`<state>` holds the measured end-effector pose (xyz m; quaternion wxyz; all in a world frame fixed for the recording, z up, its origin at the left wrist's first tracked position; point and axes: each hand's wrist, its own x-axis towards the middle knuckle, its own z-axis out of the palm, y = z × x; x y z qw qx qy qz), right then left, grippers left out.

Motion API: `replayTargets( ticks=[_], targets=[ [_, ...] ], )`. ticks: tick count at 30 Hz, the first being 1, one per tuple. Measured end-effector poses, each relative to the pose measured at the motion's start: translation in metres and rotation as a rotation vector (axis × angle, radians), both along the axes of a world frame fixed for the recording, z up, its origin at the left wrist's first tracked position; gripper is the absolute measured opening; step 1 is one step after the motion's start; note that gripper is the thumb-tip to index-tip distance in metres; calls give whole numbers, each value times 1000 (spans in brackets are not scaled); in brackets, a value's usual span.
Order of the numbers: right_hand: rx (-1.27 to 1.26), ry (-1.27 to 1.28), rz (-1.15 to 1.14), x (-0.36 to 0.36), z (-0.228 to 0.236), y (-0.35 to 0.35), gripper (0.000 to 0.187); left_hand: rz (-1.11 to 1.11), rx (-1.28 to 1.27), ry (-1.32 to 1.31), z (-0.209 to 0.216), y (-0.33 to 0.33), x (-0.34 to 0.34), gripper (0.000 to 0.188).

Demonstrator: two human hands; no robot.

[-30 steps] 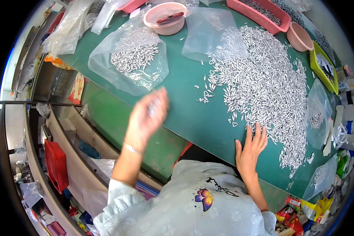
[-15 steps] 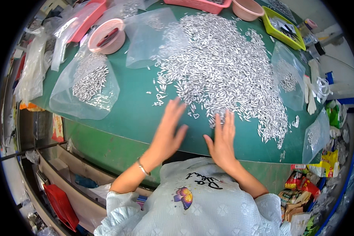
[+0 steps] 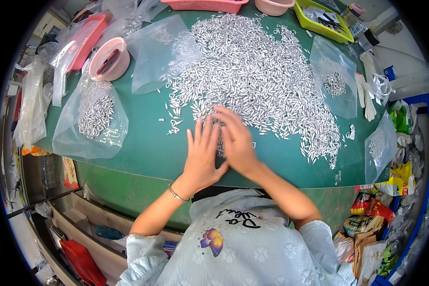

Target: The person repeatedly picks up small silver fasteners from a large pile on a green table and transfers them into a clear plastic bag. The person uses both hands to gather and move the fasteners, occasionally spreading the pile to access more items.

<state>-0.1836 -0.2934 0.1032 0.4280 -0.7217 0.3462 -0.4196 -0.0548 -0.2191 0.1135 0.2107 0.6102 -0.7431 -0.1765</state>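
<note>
A broad heap of small silvery metal pieces (image 3: 257, 76), pointed and slim, covers much of the green table (image 3: 148, 138). At its near edge my left hand (image 3: 202, 159) lies with fingers stretched and spread, the fingertips touching some pieces. Close beside it, my right hand (image 3: 238, 145) reaches leftward with fingers bent but apart over a small cluster of the same pieces. The right fingertips are slightly blurred, and part of the cluster beneath is hidden. Neither hand grips anything that I can see. A few stray pieces (image 3: 174, 126) lie left of my left hand.
A clear bag of pieces (image 3: 95, 117) lies left, below a pink bowl (image 3: 110, 64) holding a dark red-handled tool. Another plastic bag (image 3: 157, 71) overlaps the heap. A yellow-green basket (image 3: 319, 26) stands far right. White gloves (image 3: 367, 97) and more bags (image 3: 380, 152) lie along the right edge.
My right hand has swung left to meet my left hand at the heap's near edge. A small cluster of pieces now lies between them. The view has shifted slightly.
</note>
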Motion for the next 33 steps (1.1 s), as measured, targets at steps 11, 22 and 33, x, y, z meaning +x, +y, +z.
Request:
replayTargets(
  ticks=[11, 22, 33],
  targets=[
    [-274, 750, -5, -64, 5, 8, 62, -33, -148, -189, -16, -50, 20, 40],
    [-297, 645, 203, -76, 8, 30, 49, 39, -186, 65, 1, -54, 60, 45],
    [-253, 768, 96, -65, 12, 22, 54, -149, 27, -213, 4, 11, 24, 71]
  ],
)
